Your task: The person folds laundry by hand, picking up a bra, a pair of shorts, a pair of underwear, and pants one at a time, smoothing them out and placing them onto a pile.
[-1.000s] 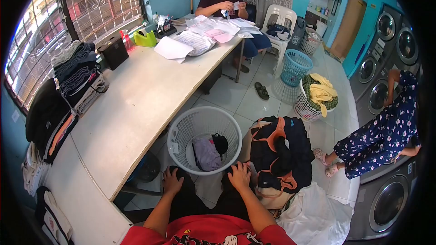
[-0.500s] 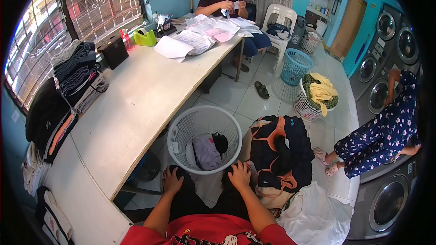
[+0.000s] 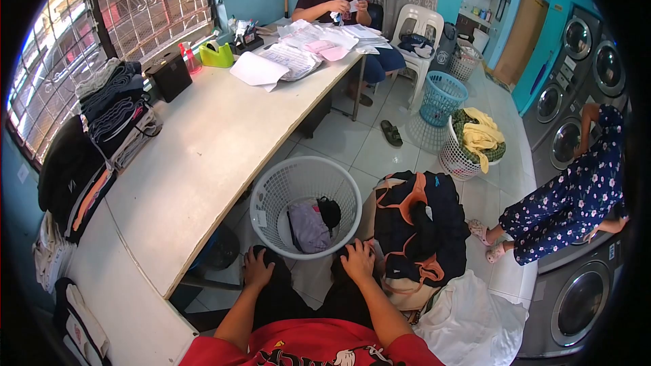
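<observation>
My left hand (image 3: 258, 270) lies open on my left knee, fingers resting on the dark trousers. On the other knee rests my right hand (image 3: 358, 262), its fingers spread and holding nothing. Between and beyond my knees stands a white perforated laundry basket (image 3: 271, 186), with a lilac garment (image 3: 310, 227) and a small black piece of clothing (image 3: 328, 211) at its bottom. Beside my right hand is a heap of dark clothes with orange trim (image 3: 424, 230). A white cloth (image 3: 471, 318) lies nearer to me on the right.
A long white table (image 3: 196, 163) runs along my left, bearing folded clothes (image 3: 108, 108) and papers (image 3: 315, 44). Behind it a person (image 3: 332, 0) holds a small paper. To the right, a person in floral clothes (image 3: 569, 196) stands by the washing machines (image 3: 580, 301). Another basket (image 3: 461, 159) holds laundry.
</observation>
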A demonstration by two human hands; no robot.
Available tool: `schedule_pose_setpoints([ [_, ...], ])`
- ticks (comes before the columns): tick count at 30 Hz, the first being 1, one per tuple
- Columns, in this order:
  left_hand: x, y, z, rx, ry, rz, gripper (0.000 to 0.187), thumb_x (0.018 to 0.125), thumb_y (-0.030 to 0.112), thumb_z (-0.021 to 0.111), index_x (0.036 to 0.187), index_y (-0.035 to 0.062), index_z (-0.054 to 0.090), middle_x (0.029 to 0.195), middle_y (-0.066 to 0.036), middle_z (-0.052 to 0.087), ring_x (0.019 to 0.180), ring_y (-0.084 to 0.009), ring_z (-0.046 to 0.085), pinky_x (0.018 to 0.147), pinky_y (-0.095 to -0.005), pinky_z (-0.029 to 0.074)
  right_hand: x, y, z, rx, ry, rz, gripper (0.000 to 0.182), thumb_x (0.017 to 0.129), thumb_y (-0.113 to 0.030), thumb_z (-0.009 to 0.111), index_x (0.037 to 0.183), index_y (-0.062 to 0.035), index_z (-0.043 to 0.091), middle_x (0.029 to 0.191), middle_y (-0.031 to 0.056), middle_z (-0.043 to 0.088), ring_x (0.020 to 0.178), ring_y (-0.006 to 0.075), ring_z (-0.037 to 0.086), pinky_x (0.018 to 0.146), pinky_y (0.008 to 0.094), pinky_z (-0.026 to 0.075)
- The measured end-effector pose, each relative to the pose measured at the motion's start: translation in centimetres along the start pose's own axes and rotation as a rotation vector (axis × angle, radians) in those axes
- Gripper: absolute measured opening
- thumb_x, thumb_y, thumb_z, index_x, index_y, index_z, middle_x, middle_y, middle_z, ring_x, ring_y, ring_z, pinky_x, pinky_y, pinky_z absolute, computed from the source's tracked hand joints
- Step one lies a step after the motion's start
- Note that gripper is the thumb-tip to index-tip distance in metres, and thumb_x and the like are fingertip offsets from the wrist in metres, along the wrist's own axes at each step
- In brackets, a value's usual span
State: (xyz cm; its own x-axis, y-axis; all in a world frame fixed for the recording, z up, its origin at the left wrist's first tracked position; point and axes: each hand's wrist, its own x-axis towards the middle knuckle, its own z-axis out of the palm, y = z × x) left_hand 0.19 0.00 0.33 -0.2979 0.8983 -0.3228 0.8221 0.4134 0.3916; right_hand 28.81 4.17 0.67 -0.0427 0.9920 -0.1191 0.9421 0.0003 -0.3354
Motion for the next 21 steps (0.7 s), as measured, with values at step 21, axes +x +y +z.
schedule_pose_setpoints([
  [21,0.26,-0.11,0.17,-0.008,-0.020,-0.001,0.061,0.078,0.035,0.060,0.131,0.0176,0.037,0.144,-0.013,0.015,0.132,-0.0346,0.015,0.102,-0.0533,0.024,-0.07,0.25,0.26,-0.006,0.048,-0.025,0.042,0.076,-0.031,0.062,0.113,-0.0138,0.055,0.129,0.0086,0.039,0.124,0.0325,0.032,0.089,0.0551,0.034],
])
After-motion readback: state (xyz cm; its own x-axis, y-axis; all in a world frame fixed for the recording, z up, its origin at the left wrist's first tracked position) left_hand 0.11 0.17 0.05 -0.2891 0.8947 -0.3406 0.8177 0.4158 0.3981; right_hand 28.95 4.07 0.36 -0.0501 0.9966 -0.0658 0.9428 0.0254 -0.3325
